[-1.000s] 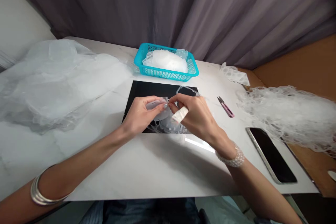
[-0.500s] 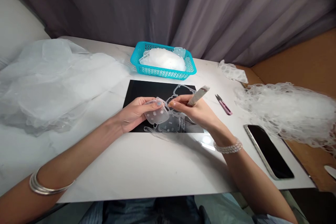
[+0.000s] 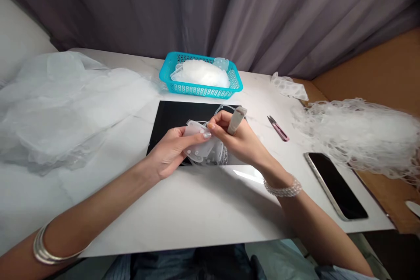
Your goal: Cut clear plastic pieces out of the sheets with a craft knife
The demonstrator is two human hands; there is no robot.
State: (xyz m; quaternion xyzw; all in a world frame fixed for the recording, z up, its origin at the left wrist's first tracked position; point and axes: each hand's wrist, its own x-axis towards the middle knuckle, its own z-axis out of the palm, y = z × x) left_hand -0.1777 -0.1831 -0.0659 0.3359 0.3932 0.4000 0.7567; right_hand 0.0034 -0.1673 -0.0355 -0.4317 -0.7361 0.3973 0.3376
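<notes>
Over the black mat point(image 3: 173, 113), the left hand point(image 3: 170, 145) grips a translucent dotted plastic piece point(image 3: 201, 151) between thumb and fingers, while the right hand point(image 3: 239, 139) grasps a pale-handled tool point(image 3: 236, 120), its fingertips at the piece's upper edge. Behind the mat on the counter point(image 3: 197, 210) stands a blue basket point(image 3: 201, 90) of whitish plastic pieces point(image 3: 204, 73); right of the mat lie pink-handled thread snips point(image 3: 278, 129) and a smartphone point(image 3: 338, 186)

Plastic piece point(image 3: 200, 149) above mat point(image 3: 170, 116), basket point(image 3: 201, 91) behind, snips point(image 3: 278, 128) and phone point(image 3: 336, 186) right, plastic heap point(image 3: 72, 109) left
</notes>
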